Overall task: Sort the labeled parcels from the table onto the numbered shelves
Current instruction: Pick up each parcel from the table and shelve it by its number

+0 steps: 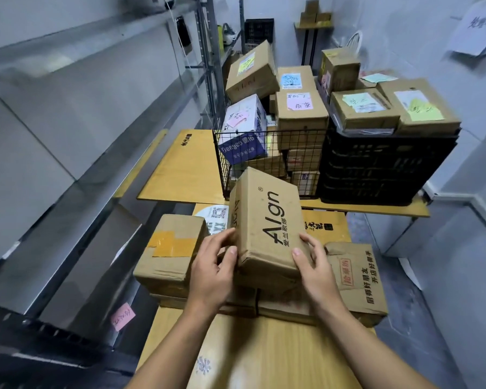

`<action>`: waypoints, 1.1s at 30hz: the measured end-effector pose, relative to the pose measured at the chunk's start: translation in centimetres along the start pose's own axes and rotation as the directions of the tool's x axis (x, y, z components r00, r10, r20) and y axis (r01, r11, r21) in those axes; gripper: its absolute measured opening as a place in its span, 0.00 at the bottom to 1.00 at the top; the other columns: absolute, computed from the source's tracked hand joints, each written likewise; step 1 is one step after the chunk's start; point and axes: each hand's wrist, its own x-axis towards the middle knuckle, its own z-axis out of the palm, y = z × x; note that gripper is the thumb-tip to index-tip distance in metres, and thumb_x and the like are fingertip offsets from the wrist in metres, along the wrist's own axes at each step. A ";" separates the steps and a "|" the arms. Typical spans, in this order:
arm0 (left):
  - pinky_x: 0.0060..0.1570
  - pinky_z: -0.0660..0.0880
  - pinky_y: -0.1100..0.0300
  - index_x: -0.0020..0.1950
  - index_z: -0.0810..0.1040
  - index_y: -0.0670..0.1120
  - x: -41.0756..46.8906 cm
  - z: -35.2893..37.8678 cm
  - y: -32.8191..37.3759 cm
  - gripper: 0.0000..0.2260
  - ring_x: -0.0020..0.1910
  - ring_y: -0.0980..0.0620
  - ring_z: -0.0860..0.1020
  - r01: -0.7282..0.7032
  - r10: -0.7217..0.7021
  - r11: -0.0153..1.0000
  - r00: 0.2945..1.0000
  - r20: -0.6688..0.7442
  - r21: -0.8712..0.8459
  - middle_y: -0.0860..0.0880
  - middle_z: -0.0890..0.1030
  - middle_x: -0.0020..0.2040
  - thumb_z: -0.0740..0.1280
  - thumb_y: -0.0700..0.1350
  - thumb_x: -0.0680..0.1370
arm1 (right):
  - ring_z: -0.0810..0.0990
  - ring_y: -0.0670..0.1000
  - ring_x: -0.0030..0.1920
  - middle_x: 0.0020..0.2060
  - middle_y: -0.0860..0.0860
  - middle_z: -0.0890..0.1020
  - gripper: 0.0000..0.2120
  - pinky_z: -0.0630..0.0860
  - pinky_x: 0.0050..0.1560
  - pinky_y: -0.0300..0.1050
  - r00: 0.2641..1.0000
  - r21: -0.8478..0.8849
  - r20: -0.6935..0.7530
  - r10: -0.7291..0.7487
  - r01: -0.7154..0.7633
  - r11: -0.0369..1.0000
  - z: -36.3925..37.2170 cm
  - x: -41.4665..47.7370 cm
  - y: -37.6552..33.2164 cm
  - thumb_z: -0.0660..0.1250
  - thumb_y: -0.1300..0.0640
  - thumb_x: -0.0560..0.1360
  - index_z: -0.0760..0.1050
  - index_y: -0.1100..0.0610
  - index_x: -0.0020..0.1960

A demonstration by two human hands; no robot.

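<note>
- The Algn box [267, 220] sits right between both hands. The left hand [212, 265] grips its near-left corner and the right hand [316, 269] grips its near-right, thumbs on top and fingers curled round the sides.
- The far end of the box tilts up, away from the fingers.
- The print reads "Algn" with an ®, with small Chinese characters beside it.
- Just right of the right-hand fingers is a printed box [359, 279] with red and black Chinese text. Left of the left hand there's a taped box [170, 248].
- The held box's underside is hidden. The sticky labels beyond it in the wire basket [236, 153] and on the black crate [376, 169] are unreadable.

Left grip [213, 266], right grip [316, 266], both curled.
</note>
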 end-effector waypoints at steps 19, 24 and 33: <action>0.60 0.77 0.48 0.66 0.67 0.72 -3.2 5.6 3.1 0.23 0.64 0.56 0.76 0.150 -0.150 0.944 0.988 0.023 -0.294 0.58 0.76 0.64 0.70 0.55 0.74 | 0.75 0.42 0.65 0.68 0.43 0.75 0.29 0.73 0.65 0.40 0.950 -0.045 0.312 -0.017 0.033 0.998 -5.3 -0.6 -2.7 0.63 0.39 0.77 0.65 0.45 0.76; 0.63 0.75 0.44 0.71 0.72 0.60 -4.1 6.7 3.1 0.24 0.67 0.56 0.73 0.133 -0.124 0.946 0.991 0.048 -0.294 0.56 0.74 0.66 0.66 0.60 0.74 | 0.80 0.41 0.58 0.62 0.45 0.80 0.26 0.78 0.59 0.39 0.960 0.095 0.278 -0.040 0.014 0.995 -5.5 -0.9 -1.9 0.69 0.48 0.77 0.67 0.48 0.72; 0.58 0.78 0.58 0.65 0.72 0.63 -4.7 6.4 3.5 0.21 0.59 0.71 0.74 0.167 -0.168 0.966 0.986 0.011 -0.197 0.65 0.72 0.62 0.71 0.52 0.73 | 0.82 0.58 0.61 0.59 0.54 0.84 0.20 0.75 0.64 0.68 0.948 0.466 0.313 0.055 -0.204 0.861 -7.9 -0.4 -1.4 0.68 0.53 0.77 0.71 0.49 0.67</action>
